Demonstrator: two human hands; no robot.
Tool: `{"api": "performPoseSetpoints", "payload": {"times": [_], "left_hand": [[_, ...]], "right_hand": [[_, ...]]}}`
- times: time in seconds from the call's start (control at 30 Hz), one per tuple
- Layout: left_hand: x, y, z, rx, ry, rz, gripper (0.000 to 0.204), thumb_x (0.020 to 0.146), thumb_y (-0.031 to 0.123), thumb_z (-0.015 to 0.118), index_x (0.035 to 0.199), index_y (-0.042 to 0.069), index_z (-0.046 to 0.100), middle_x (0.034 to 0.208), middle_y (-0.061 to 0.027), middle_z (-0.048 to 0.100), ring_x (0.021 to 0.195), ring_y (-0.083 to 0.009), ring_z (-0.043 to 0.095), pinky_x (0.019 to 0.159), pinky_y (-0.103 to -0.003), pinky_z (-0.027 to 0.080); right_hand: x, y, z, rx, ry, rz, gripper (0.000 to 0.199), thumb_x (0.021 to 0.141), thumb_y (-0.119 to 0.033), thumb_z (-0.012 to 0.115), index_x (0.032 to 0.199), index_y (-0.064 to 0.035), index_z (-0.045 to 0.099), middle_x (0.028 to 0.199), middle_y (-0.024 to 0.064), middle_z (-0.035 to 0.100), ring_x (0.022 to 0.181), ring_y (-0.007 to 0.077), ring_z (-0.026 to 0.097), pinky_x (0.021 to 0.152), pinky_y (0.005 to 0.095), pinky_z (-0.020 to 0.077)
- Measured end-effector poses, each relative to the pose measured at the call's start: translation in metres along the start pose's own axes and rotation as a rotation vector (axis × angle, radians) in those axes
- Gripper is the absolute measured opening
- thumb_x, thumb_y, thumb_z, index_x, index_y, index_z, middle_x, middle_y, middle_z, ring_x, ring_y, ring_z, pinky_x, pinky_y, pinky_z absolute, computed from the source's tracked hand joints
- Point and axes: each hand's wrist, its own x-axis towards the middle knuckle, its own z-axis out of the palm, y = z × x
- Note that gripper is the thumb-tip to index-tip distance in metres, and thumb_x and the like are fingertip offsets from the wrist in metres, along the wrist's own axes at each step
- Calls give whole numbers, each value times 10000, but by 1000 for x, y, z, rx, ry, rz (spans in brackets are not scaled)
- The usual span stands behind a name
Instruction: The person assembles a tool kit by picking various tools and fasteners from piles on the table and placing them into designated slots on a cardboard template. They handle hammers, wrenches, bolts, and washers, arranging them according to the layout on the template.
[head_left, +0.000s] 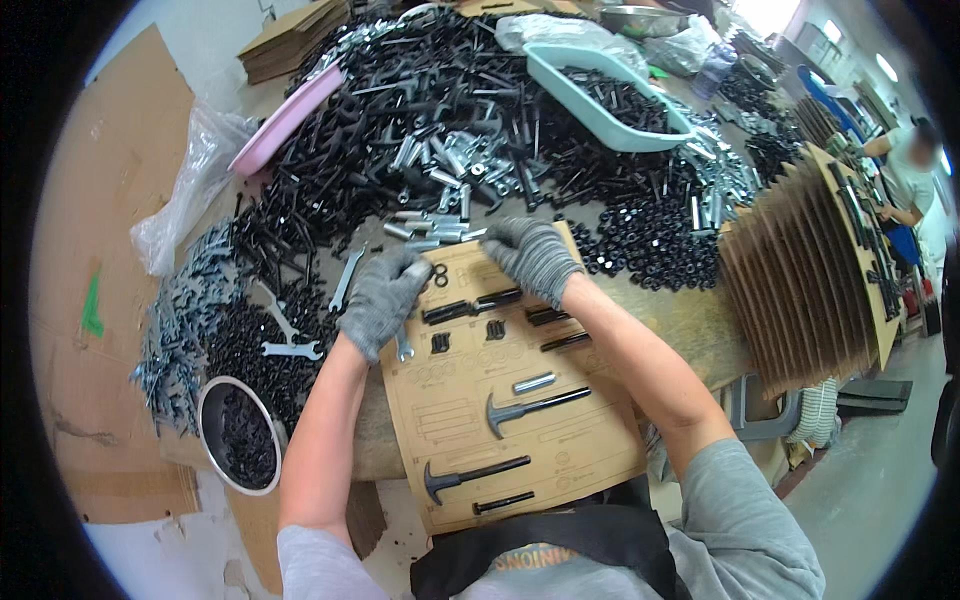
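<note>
A printed cardboard sheet (470, 400) lies in front of me with metal parts set out on it. My left hand (385, 300), in a grey knit glove, is at its upper left edge, fingers curled beside two black rings (439, 275). One wrench end (404, 347) shows below that hand; whether the hand touches it, I cannot tell. My right hand (530, 260), gloved alike, is closed over the sheet's top edge, its fingertips hiding what they hold, if anything. Lower on the sheet are black T-handles (538, 405), a silver tube (534, 383) and a black bolt (503, 503).
Black and silver parts (440, 100) heap up across the table's far side. Black nuts (650, 245) are piled right, wrenches (347, 278) lie left. A metal bowl (205, 430), pink tray (290, 118), mint tray (610, 125) and cardboard stack (800, 280) surround them. Another person (910, 175) stands far right.
</note>
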Motion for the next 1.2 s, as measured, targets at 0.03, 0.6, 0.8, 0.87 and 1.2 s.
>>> {"api": "performPoseSetpoints", "payload": {"times": [0.03, 0.6, 0.8, 0.87, 1.2], "left_hand": [[-10, -2, -1, -35, 45, 1, 185, 905, 222, 591, 854, 44, 603, 676, -3, 550, 573, -77, 512, 491, -238, 429], [-42, 46, 99, 99, 50, 244, 148, 826, 150, 696, 918, 34, 710, 823, -63, 688, 745, -161, 642, 684, -297, 511], [-19, 91, 225, 281, -189, 414, 219, 803, 260, 677, 918, 82, 731, 876, -125, 704, 808, -266, 669, 763, -365, 510], [-13, 96, 263, 273, -246, 349, 230, 781, 269, 693, 921, 90, 727, 892, -126, 707, 825, -271, 672, 779, -364, 510], [-1, 70, 320, 439, -214, 287, 272, 772, 314, 700, 902, 76, 730, 847, -164, 691, 784, -317, 661, 746, -401, 500]], "right_hand": [[5, 3, -11, -183, 77, -8, 219, 874, -238, 594, 976, -69, 689, 912, 152, 689, 846, 316, 651, 802, 386, 505], [6, 71, -82, 517, -130, 420, 277, 802, -66, 524, 1009, -42, 706, 694, 64, 604, 618, 134, 575, 525, 285, 454], [-190, 93, -126, 706, 261, 480, 327, 924, -141, 527, 1224, -24, 582, 786, 0, 591, 618, 63, 502, 521, 194, 429], [-222, 106, -125, 713, 278, 437, 362, 954, -220, 554, 1259, -25, 555, 786, -11, 590, 627, 57, 504, 535, 198, 445], [-246, 128, -103, 454, 483, 496, 311, 903, -51, 494, 1197, -26, 592, 851, 120, 660, 675, 192, 630, 632, 334, 526]]}}
